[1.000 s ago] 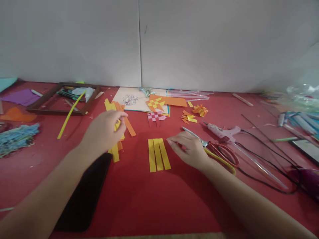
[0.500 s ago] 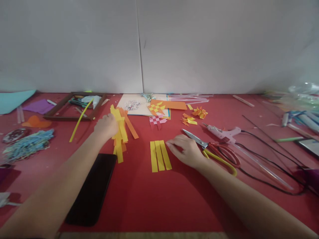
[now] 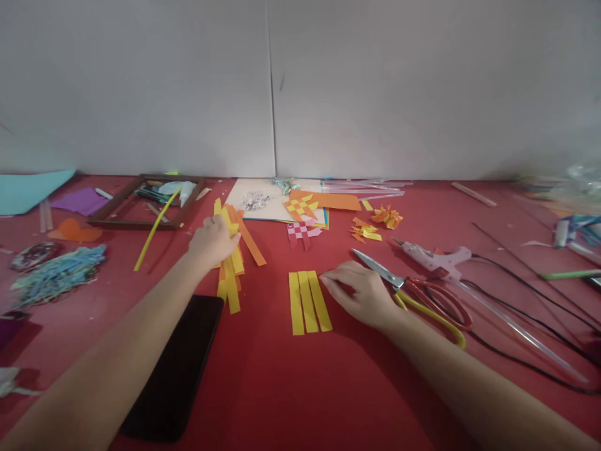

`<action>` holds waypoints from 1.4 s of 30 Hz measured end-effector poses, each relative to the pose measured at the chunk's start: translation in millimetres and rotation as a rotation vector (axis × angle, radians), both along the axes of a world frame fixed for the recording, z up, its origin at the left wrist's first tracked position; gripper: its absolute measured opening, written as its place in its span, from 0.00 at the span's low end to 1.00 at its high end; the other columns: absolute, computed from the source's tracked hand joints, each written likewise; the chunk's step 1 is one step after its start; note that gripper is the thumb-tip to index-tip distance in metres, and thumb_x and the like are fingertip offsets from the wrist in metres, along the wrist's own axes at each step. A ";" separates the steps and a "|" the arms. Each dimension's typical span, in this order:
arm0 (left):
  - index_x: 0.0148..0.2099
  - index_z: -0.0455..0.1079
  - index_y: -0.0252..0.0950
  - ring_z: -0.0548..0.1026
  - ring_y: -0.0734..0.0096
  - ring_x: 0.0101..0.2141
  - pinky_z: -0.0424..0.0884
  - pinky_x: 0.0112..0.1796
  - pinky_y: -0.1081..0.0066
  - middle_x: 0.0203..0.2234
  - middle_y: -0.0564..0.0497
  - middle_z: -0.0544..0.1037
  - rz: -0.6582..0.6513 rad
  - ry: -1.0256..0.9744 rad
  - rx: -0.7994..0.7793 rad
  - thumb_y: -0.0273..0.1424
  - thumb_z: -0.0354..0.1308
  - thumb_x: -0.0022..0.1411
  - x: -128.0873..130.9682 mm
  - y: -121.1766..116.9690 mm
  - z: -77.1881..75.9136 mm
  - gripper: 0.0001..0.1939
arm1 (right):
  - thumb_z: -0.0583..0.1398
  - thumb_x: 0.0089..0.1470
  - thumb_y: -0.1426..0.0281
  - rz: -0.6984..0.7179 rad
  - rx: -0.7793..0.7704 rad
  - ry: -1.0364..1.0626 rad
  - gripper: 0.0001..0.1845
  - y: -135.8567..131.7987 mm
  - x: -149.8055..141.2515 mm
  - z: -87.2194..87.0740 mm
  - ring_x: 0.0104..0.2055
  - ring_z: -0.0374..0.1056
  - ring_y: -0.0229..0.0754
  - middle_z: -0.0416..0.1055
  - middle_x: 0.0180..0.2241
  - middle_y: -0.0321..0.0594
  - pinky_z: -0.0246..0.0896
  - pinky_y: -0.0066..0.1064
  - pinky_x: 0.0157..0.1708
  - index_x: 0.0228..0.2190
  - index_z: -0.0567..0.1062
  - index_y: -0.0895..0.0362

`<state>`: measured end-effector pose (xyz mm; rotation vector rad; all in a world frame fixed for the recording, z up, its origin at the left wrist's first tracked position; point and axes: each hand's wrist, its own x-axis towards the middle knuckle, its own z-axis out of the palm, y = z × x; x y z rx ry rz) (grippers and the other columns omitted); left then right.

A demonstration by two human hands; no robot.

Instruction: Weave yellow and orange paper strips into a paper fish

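My left hand [image 3: 212,241] is over a loose pile of yellow and orange paper strips [image 3: 231,285]. Its fingers are closed on a yellow strip at the pile's upper end, and the hand hides part of the pile. Three yellow paper strips [image 3: 308,304] lie side by side on the red table. Just to their right rests my right hand [image 3: 359,291], thumb and index fingertips close together, nothing visible between them. Scissors [image 3: 413,294] with red and yellow handles lie right behind that hand.
A black phone [image 3: 181,369] lies under my left forearm. Woven paper fish [image 3: 300,232] and paper sheets [image 3: 267,213] are at the back. On the right are a pink glue gun [image 3: 436,258] and its cord. To the left are a brown frame [image 3: 113,223] and blue strands [image 3: 61,275].
My left hand has moved left and away to the strip pile, then slightly right over it. My right hand stays beside the three strips. The view has shifted a little.
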<state>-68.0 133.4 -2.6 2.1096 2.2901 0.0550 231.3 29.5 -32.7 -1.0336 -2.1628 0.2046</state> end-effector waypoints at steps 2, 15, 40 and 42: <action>0.57 0.60 0.23 0.73 0.38 0.50 0.71 0.46 0.50 0.50 0.25 0.70 -0.002 -0.016 -0.012 0.38 0.53 0.63 -2.0 -0.4 1.8 0.26 | 0.56 0.61 0.72 0.001 0.001 -0.002 0.09 0.1 -0.4 -0.3 0.28 0.70 0.37 0.76 0.26 0.38 0.65 0.30 0.33 0.32 0.77 0.56; 0.61 0.54 0.26 0.78 0.46 0.42 0.73 0.39 0.56 0.45 0.32 0.76 -0.062 -0.136 0.053 0.29 0.47 0.62 -22.9 0.3 0.5 0.26 | 0.55 0.61 0.70 0.001 -0.073 0.042 0.11 0.4 -10.9 9.7 0.30 0.70 0.38 0.76 0.27 0.39 0.64 0.30 0.34 0.31 0.77 0.56; 0.49 0.71 0.32 0.76 0.56 0.43 0.71 0.46 0.63 0.45 0.40 0.77 -0.243 -0.282 0.150 0.29 0.47 0.59 -46.2 3.3 -19.1 0.19 | 0.60 0.60 0.62 -0.286 -0.633 -0.342 0.22 133.5 -186.1 30.4 0.51 0.68 0.48 0.68 0.53 0.49 0.68 0.44 0.48 0.52 0.69 0.59; 0.49 0.71 0.32 0.76 0.56 0.42 0.71 0.46 0.62 0.44 0.40 0.77 -0.244 -0.281 0.152 0.29 0.48 0.59 -46.0 3.8 -20.0 0.18 | 0.59 0.61 0.63 -0.281 -0.661 -0.364 0.20 138.0 -182.2 32.1 0.49 0.69 0.45 0.69 0.52 0.45 0.69 0.44 0.47 0.52 0.69 0.58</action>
